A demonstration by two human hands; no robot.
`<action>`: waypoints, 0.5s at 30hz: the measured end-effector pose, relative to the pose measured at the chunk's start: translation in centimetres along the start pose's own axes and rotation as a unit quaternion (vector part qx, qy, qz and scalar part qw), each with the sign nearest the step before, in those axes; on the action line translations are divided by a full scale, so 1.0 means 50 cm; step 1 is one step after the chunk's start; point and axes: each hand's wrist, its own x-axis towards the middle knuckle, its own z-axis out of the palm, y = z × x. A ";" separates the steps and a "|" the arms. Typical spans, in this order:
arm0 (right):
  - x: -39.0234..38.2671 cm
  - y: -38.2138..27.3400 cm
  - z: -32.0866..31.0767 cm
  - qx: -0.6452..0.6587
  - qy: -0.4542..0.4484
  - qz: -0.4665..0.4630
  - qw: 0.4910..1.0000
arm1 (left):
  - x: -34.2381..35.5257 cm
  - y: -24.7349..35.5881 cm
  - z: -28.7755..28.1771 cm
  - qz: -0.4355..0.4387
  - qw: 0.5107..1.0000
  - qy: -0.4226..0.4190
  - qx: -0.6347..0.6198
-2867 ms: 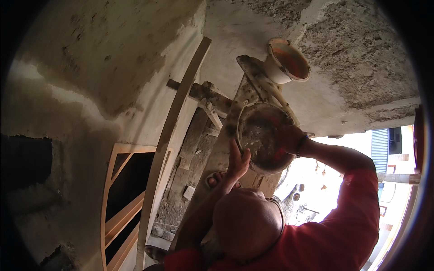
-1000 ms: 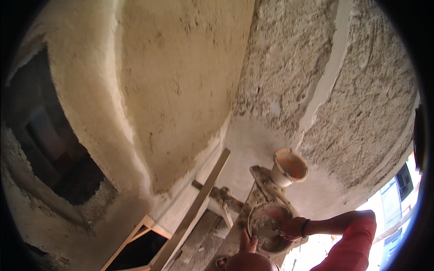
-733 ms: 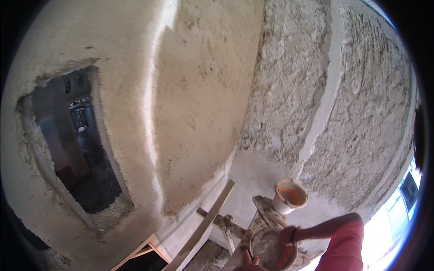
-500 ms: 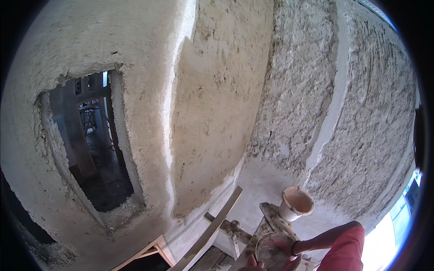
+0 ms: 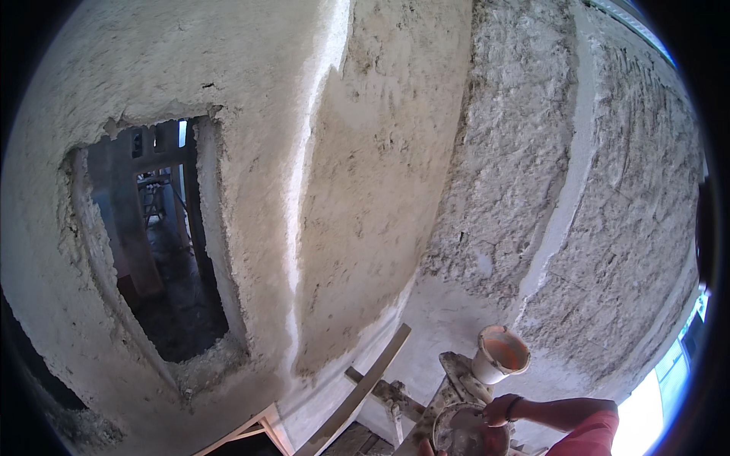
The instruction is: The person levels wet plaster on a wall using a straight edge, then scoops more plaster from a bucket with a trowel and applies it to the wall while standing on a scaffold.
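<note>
A mortar-smeared bucket (image 5: 436, 435) with grey wet mix in it stands at the lower edge of the view. My right hand (image 5: 498, 410) is closed at its far right rim, a dark band round the wrist. Whatever those fingers hold, if anything, is hidden. Only a few fingers of my left hand (image 5: 430, 449) show, curled at the bucket's near left rim. Just beyond stands a second, pale bucket (image 5: 490, 368) with an orange-brown inside, apart from both hands.
Both buckets rest on a mortar-caked plank (image 5: 456, 368). A long board (image 5: 365, 387) slants up to its left, over wooden supports (image 5: 395, 406). Ahead rise a smoother plastered wall (image 5: 380, 190) and a rough wall (image 5: 509, 152). A ragged opening (image 5: 179, 304) lies left.
My right hand has come up out of the bucket to its rim, now closed. My left hand has sunk slightly toward the lower edge. The view has shifted a little.
</note>
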 end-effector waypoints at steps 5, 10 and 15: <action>-0.061 -0.136 -0.148 0.119 -0.010 0.020 0.993 | 0.011 -0.013 -0.022 -0.010 1.000 0.019 0.007; -0.081 -0.130 -0.176 0.123 0.008 0.020 0.992 | 0.017 -0.010 -0.024 -0.011 1.000 0.017 0.002; -0.157 -0.138 -0.205 0.103 0.034 0.030 0.994 | 0.027 -0.007 -0.013 -0.009 1.000 0.006 0.001</action>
